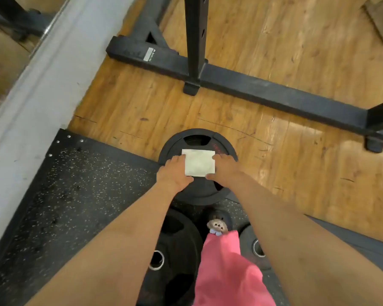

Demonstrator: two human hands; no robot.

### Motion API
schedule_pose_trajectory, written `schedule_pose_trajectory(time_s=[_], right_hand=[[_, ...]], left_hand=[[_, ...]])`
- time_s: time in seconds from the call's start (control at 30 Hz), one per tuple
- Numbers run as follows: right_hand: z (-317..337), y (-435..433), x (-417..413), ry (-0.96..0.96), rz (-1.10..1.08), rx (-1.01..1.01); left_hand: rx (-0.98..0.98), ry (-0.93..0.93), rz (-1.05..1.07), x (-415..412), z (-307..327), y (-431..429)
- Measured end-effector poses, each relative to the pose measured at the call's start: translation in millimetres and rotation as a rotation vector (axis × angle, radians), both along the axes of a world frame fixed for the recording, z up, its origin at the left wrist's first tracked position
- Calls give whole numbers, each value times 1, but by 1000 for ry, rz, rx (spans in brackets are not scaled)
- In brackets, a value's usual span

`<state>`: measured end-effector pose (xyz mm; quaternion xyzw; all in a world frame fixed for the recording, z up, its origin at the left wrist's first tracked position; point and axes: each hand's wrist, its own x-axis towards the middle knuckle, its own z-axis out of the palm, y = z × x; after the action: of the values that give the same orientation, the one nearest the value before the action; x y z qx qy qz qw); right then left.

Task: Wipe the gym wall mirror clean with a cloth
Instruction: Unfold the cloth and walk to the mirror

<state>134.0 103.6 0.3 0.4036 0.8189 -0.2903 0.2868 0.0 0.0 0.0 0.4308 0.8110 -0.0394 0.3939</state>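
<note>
A folded white cloth (200, 162) lies flat on top of a black weight plate (197, 138) on the floor. My left hand (175, 171) holds the cloth's left edge, with its thumb at the lower left corner. My right hand (224, 168) holds the right edge, thumb at the lower right corner. The fingertips of both hands are hidden at the cloth's edges. The wall mirror (5, 62) runs along the upper left, above a grey wall base (42, 91), well away from both hands.
A black steel rack base (263, 91) with an upright post (195, 36) crosses the wooden floor (296, 40) ahead. A black speckled rubber mat (75, 195) lies at the left. More weight plates (177, 244) and my pink trouser leg (226, 272) are below my arms.
</note>
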Motion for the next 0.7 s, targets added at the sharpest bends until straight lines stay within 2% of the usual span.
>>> schedule_pose_trajectory(time_s=[0.1, 0.3, 0.4, 0.47, 0.57, 0.7], right_hand=[[-35, 8, -2, 55, -116, -17], [-96, 24, -14, 120, -213, -33], [-123, 24, -19, 136, -235, -62], [-136, 21, -22, 146, -242, -22], [-146, 12, -27, 167, -286, 102], [-145, 0, -29, 233, -414, 118]], left_hand=[[36, -12, 23, -3, -38, 11], [135, 72, 0, -20, -95, 29], [114, 5, 20, -30, -118, 36], [93, -47, 36, -33, -129, 38], [130, -1, 43, -31, -134, 38], [204, 12, 119, -22, -131, 38]])
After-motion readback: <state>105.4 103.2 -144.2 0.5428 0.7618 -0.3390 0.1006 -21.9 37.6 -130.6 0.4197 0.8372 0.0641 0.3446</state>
